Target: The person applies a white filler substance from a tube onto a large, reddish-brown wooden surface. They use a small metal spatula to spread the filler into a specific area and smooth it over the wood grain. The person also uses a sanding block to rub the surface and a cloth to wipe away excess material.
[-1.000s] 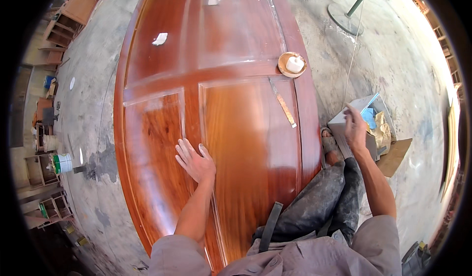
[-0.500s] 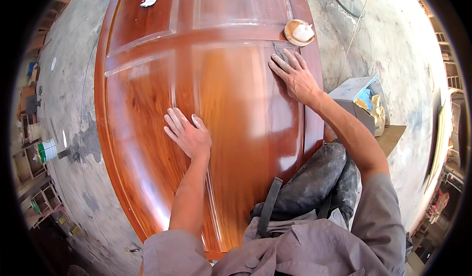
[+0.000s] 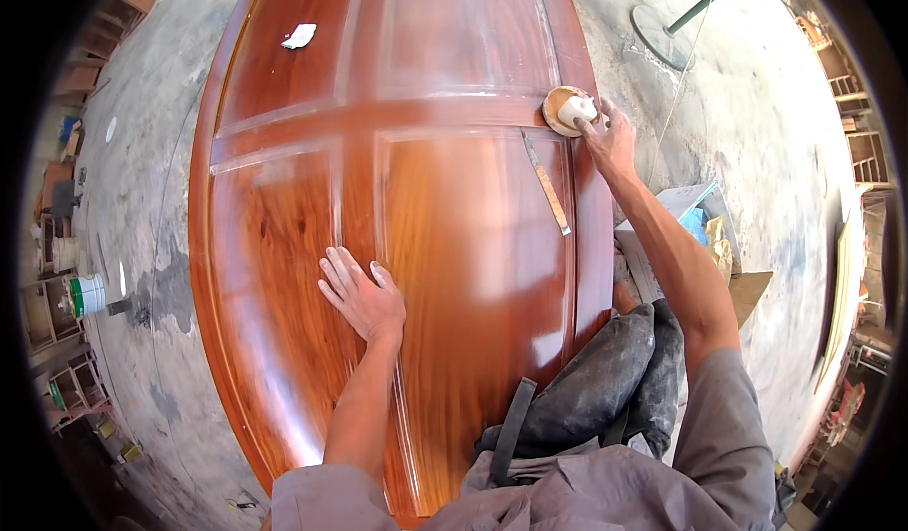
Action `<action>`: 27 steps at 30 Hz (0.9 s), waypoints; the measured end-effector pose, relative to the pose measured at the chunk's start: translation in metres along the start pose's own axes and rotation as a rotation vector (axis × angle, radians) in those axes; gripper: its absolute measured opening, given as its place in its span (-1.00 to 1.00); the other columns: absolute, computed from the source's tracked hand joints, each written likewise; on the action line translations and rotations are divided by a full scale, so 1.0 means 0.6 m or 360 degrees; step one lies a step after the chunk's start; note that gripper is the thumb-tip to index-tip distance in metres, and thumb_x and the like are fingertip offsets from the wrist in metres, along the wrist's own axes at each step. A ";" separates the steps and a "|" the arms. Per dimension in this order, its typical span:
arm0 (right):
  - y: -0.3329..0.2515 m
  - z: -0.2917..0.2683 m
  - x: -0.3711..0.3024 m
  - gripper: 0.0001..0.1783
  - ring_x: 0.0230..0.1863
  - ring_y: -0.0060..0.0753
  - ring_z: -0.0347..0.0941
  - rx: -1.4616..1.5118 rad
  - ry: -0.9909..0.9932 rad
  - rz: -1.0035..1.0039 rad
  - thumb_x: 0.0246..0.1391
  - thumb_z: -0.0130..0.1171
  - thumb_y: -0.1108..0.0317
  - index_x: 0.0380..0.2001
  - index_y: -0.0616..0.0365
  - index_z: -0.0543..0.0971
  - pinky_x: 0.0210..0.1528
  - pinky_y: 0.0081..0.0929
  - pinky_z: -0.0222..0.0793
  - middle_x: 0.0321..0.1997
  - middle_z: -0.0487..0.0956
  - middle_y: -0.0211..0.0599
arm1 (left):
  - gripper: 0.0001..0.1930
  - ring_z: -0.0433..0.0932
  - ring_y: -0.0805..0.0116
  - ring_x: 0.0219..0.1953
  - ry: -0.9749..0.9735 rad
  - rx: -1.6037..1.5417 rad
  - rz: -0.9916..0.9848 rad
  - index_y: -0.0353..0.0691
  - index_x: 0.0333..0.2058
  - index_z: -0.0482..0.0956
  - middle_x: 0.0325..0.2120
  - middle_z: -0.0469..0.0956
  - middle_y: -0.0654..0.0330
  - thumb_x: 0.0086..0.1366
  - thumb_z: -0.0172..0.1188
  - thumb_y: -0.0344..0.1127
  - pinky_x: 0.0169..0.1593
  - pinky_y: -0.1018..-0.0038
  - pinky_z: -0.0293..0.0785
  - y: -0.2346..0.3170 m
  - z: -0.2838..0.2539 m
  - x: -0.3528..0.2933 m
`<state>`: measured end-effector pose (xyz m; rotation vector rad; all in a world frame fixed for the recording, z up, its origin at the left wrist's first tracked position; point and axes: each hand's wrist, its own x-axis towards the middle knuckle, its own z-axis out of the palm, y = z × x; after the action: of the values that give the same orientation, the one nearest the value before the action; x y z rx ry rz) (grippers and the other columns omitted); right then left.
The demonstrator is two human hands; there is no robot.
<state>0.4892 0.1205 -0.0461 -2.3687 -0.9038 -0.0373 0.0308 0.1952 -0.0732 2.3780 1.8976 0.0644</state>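
Observation:
A glossy reddish-brown panelled wooden door (image 3: 454,276) lies flat in front of me. My left hand (image 3: 364,295) rests on it with fingers spread, holding nothing, beside a moulding. At the door's right edge my right hand (image 3: 610,139) grips a small round bowl (image 3: 558,98), thumb on the near side and fingers around the right side. Inside the bowl sits a white lump of paste (image 3: 576,109). A narrow knife (image 3: 546,183) with a flat grey blade and a worn, tan handle lies on the door just left of my right forearm.
A crumpled white scrap (image 3: 300,36) lies on the upper left panel. Right of the door stand an open cardboard box (image 3: 662,247) with blue and tan wrapping, and a round metal stand base (image 3: 662,39). A white and green bucket (image 3: 87,295) stands at far left on the concrete floor (image 3: 142,172).
My right hand has moved off the knife to the bowl and now grips it, leaving the knife uncovered. My left hand stays flat on the door. The view has shifted slightly.

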 end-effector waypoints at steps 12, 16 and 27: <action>-0.032 -0.028 0.012 -0.66 0.03 0.00 0.57 0.0285 0.0204 -0.0207 0.19 0.41 0.26 -0.04 0.18 0.63 0.16 -0.13 0.43 0.03 0.72 -0.12 | -0.30 -0.14 0.01 0.65 0.0032 -0.0049 0.0040 -0.37 0.54 0.06 0.61 -0.04 -0.01 0.56 -0.05 -0.15 0.64 -0.02 -0.29 -0.001 -0.002 -0.003; -0.052 -0.045 -0.013 -0.63 -0.20 -0.29 0.64 0.0589 -0.0148 0.0034 0.27 0.38 0.22 0.02 0.21 0.61 -0.08 -0.32 0.53 -0.16 0.74 -0.17 | -0.29 -0.14 0.01 0.65 0.0058 -0.0038 0.0051 -0.36 0.54 0.04 0.61 -0.05 0.00 0.56 -0.05 -0.16 0.64 -0.02 -0.29 -0.004 0.005 0.001; -0.061 -0.051 -0.153 -0.60 -0.47 -0.44 0.61 0.0721 -0.1034 0.0245 0.31 0.34 0.19 0.08 0.24 0.66 -0.34 -0.34 0.51 -0.41 0.70 -0.21 | -0.28 -0.14 -0.02 0.65 0.0034 -0.0013 0.0059 -0.36 0.55 0.03 0.61 -0.05 0.00 0.55 -0.05 -0.17 0.64 -0.02 -0.29 0.000 0.003 0.002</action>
<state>0.4019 0.0705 -0.0229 -2.0174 -0.8839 0.9421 0.0314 0.1960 -0.0751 2.4173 1.8589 0.1008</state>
